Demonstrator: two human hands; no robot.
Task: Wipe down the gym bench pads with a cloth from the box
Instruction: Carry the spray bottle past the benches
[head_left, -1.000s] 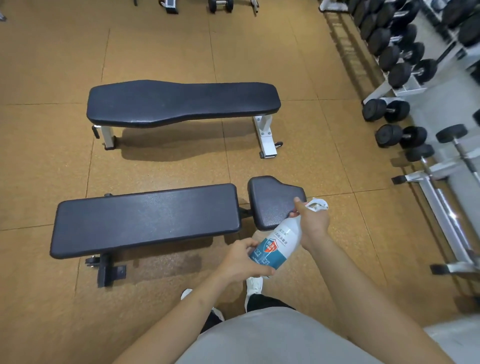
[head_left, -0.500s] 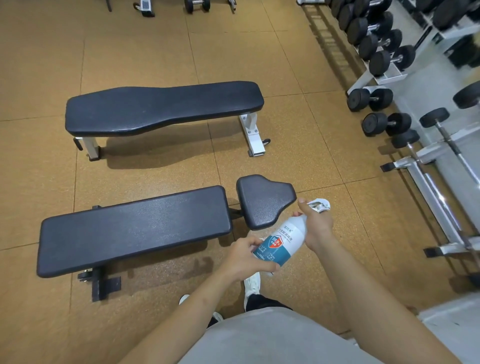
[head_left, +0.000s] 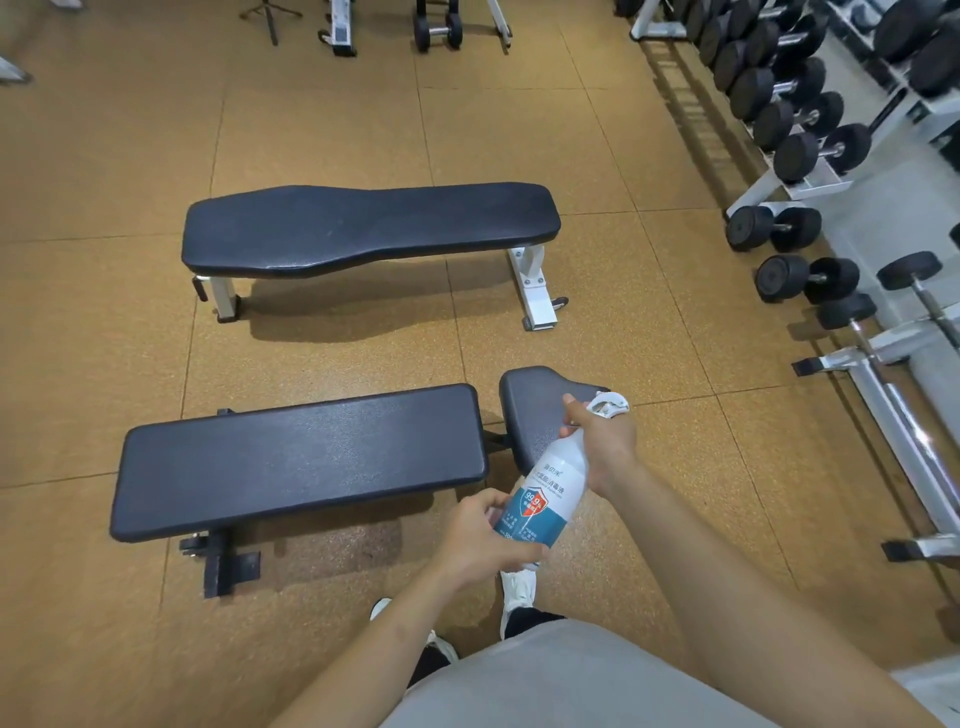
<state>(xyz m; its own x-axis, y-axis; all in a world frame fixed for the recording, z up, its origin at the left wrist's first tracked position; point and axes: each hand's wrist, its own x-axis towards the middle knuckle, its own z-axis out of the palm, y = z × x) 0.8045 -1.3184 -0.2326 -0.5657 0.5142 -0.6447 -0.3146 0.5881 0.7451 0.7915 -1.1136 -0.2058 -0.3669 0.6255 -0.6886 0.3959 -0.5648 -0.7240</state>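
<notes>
The person holds a spray bottle (head_left: 545, 493) in both hands, just off the right end of the near bench. The left hand (head_left: 488, 535) is wrapped around the labelled lower half. The right hand (head_left: 605, 441) is closed around the neck just under the white trigger head (head_left: 608, 404), with one finger stretched forward beside it. The bottle tilts with its nozzle end up and away from the body, over the small seat pad (head_left: 535, 410) at that end of the near bench.

The long pad (head_left: 301, 457) of the near bench stretches away to the left of the seat pad, with a narrow gap between the two. A second bench (head_left: 369, 226) stands beyond the near bench, parallel to it and well apart on the floor (head_left: 130, 156). Dumbbells (head_left: 795, 104) line a rack far off to the right of the near bench. No cloth and no box are in view.

The bottle looks like smooth, stiff plastic and is probably fairly light. It could turn slippery if spray runs down it. The neck is the safest place to hold it, with a finger free for the trigger. The pads look like firm cushion under a lightly textured, vinyl-like skin, and they are fixed to steel frames. They should take firm, flat pressure without shifting. A cloth would likely be soft and limp, so it is best bunched or folded under a flat palm and drawn along the length of each pad.
</notes>
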